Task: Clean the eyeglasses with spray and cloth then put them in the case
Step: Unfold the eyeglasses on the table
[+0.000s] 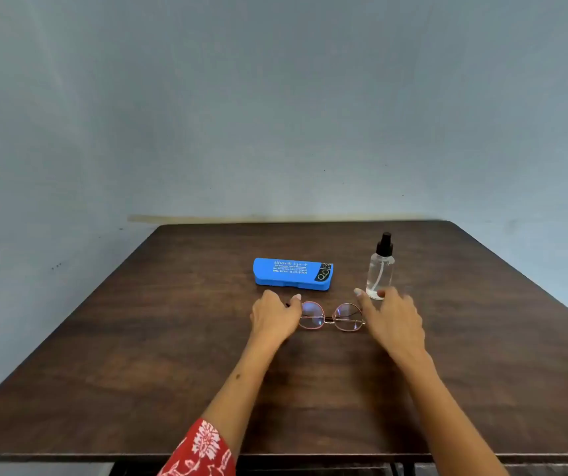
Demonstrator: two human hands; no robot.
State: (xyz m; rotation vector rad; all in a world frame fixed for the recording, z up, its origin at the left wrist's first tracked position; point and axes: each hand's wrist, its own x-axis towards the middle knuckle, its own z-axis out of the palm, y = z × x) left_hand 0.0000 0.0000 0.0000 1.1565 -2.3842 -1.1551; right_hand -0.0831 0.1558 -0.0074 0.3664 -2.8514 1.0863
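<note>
The eyeglasses point(331, 316) lie on the dark wooden table point(138, 355), just in front of the closed blue case point(292, 273). The left hand point(275, 316) seems to grip their left end. The right hand point(392, 319), fingers relaxed, hovers beside the spray bottle point(380, 266).

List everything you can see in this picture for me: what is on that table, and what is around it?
Eyeglasses: one pair, pinkish metal rims, near middle of the table, lying between the two hands.
Case: one, blue with printed lettering, closed, behind the eyeglasses.
Spray bottle: one, clear with black nozzle, upright, right of the case.
Table: one, dark brown wood.
Wall: grey-blue, behind the table.
Cloth: none seen.
Sleeve: one, red with white flowers, on the left arm.
Left hand: at the left end of the eyeglasses.
Right hand: at their right end, in front of the bottle's base; blurred.
</note>
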